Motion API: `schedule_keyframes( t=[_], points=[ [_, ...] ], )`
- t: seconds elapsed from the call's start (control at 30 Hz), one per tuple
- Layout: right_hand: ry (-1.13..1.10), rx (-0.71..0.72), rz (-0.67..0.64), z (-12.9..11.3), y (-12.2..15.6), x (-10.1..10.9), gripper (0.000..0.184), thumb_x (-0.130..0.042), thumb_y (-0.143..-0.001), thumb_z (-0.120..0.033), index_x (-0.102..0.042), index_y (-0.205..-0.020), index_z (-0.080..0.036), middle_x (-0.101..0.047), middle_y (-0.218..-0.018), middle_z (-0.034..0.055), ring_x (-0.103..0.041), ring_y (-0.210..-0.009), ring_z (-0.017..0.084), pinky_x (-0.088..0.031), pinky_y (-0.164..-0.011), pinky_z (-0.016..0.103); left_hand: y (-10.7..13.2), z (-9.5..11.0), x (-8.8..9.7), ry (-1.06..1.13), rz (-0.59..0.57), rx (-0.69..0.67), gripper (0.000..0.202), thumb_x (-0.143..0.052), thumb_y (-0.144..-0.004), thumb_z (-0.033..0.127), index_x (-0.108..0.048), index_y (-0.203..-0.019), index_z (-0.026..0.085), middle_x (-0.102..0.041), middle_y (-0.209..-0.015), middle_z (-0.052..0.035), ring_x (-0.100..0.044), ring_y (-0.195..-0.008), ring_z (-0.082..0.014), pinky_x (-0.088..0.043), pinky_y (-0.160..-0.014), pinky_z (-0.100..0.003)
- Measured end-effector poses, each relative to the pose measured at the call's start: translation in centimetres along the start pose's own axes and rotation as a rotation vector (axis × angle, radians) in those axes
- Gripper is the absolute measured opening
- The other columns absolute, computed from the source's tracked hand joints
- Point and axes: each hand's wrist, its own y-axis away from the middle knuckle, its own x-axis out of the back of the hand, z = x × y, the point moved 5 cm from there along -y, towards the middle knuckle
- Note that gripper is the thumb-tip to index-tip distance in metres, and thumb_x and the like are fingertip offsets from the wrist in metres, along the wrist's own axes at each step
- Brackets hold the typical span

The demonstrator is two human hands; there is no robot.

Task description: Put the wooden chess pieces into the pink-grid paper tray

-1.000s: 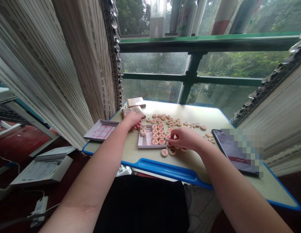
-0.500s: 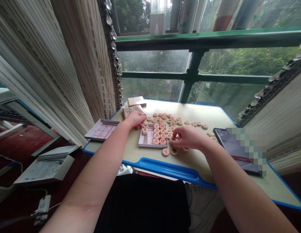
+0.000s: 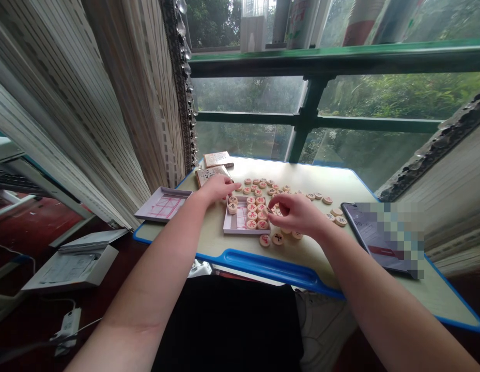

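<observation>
Several round wooden xiangqi pieces point(image 3: 251, 207) with red characters stand in two columns inside a shallow white box point(image 3: 232, 230). Two black-marked pieces point(image 3: 232, 208) sit along the box's left side. My left hand point(image 3: 218, 188) is closed at the box's far left corner, its fingertips pinching the edge there; a loose piece point(image 3: 238, 186) lies by the fingers. My right hand point(image 3: 296, 212) pinches a wooden piece point(image 3: 269, 211) at the box's right edge. Part of that piece is hidden by the fingers. More pieces lie under and behind this hand.
Loose pieces point(image 3: 277, 238) are scattered right of and behind the box on the blue-edged table point(image 3: 208, 243). The box lid point(image 3: 162, 205) lies at the left, two small patterned boxes point(image 3: 212, 174) at the back left, and a tablet point(image 3: 373, 237) at the right.
My right hand has moved up and left, bringing a piece from the table to the box's right edge. The box and my left hand have shifted slightly right.
</observation>
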Motion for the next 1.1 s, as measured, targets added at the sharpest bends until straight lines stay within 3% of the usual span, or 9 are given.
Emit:
schedule_keyframes(
  t=[0.07,0.13,0.23,0.33,0.43,0.67,0.8,0.9,1.1],
  points=[
    [0.020,0.010,0.056,0.1,0.0,0.0,0.023,-0.060,-0.072,-0.038,-0.066,-0.079,-0.016,-0.045,-0.052,-0.0052,-0.038,-0.047,0.008,-0.027,-0.049,0.022,0.4,1.2,0.5,0.019,0.101,-0.142,0.045,-0.067,-0.063,0.060,-0.063,-0.060,0.015,-0.061,-0.060,-0.0037,-0.053,-0.057,-0.0137,-0.039,-0.052,-0.026],
    [0.053,0.036,0.116,0.0,0.0,-0.1,0.022,-0.060,-0.072,-0.036,-0.066,-0.079,-0.017,-0.046,-0.051,-0.0051,-0.038,-0.047,0.008,-0.029,-0.050,0.022,0.9,2.3,0.5,0.187,0.062,-0.215,0.045,-0.064,-0.067,0.058,-0.067,-0.066,0.014,-0.062,-0.062,-0.0042,-0.051,-0.056,-0.0114,-0.037,-0.052,-0.024],
    [0.106,0.097,0.204,-0.4,0.2,-0.2,0.021,-0.059,-0.074,-0.036,-0.066,-0.083,-0.018,-0.048,-0.049,-0.0050,-0.040,-0.046,0.008,-0.030,-0.052,0.022,2.1,3.8,-0.3,0.433,-0.225,-0.238,0.043,-0.066,-0.068,0.054,-0.071,-0.073,0.011,-0.065,-0.064,-0.0065,-0.047,-0.050,-0.0081,-0.034,-0.047,-0.023],
    [0.141,0.159,0.278,-1.0,0.4,-0.4,0.022,-0.058,-0.076,-0.037,-0.066,-0.087,-0.020,-0.048,-0.047,-0.0054,-0.040,-0.045,0.008,-0.031,-0.052,0.022,3.6,4.8,-1.2,0.476,-0.520,-0.218,0.037,-0.075,-0.063,0.044,-0.073,-0.078,0.010,-0.068,-0.068,-0.0084,-0.048,-0.050,-0.0081,-0.035,-0.046,-0.023],
    [0.180,0.213,0.294,-1.6,0.6,-0.7,0.022,-0.056,-0.077,-0.037,-0.065,-0.086,-0.019,-0.048,-0.046,-0.0051,-0.039,-0.043,0.008,-0.031,-0.052,0.021,4.5,5.3,-1.5,0.489,-0.679,-0.212,0.033,-0.077,-0.062,0.038,-0.074,-0.081,0.011,-0.068,-0.066,-0.0071,-0.048,-0.048,-0.0080,-0.037,-0.046,-0.024],
    [0.249,0.204,0.332,-2.2,0.5,-1.5,0.027,-0.053,-0.080,-0.043,-0.066,-0.086,-0.020,-0.051,-0.046,-0.0041,-0.041,-0.043,0.009,-0.031,-0.051,0.022,4.9,5.5,-2.0,0.416,-0.707,-0.184,0.027,-0.076,-0.063,0.037,-0.073,-0.074,0.013,-0.066,-0.062,-0.0044,-0.048,-0.047,-0.0072,-0.036,-0.045,-0.022],
    [0.200,0.224,0.376,-2.3,0.6,-1.5,0.032,-0.053,-0.081,-0.045,-0.065,-0.092,-0.018,-0.050,-0.047,-0.0043,-0.042,-0.044,0.010,-0.032,-0.050,0.022,4.8,5.3,-1.1,0.382,-0.667,-0.185,0.022,-0.074,-0.064,0.034,-0.071,-0.073,0.014,-0.063,-0.060,-0.0024,-0.049,-0.051,-0.0084,-0.036,-0.048,-0.022],
    [0.143,0.223,0.389,-2.2,0.8,-1.0,0.034,-0.050,-0.083,-0.044,-0.064,-0.096,-0.016,-0.048,-0.048,-0.0038,-0.043,-0.046,0.010,-0.032,-0.050,0.022,4.7,4.7,-0.1,0.258,-0.639,-0.177,0.016,-0.072,-0.062,0.031,-0.069,-0.066,0.015,-0.060,-0.057,-0.0004,-0.050,-0.055,-0.0099,-0.035,-0.051,-0.021],
    [0.120,0.182,0.432,-2.0,1.1,-0.1,0.026,-0.046,-0.083,-0.037,-0.064,-0.081,-0.018,-0.046,-0.046,-0.0031,-0.043,-0.047,0.010,-0.033,-0.051,0.022,4.7,3.0,0.6,0.011,-0.637,-0.107,0.012,-0.074,-0.053,0.028,-0.067,-0.053,0.019,-0.055,-0.051,0.0022,-0.047,-0.052,-0.0107,-0.030,-0.048,-0.022]
  ],
)
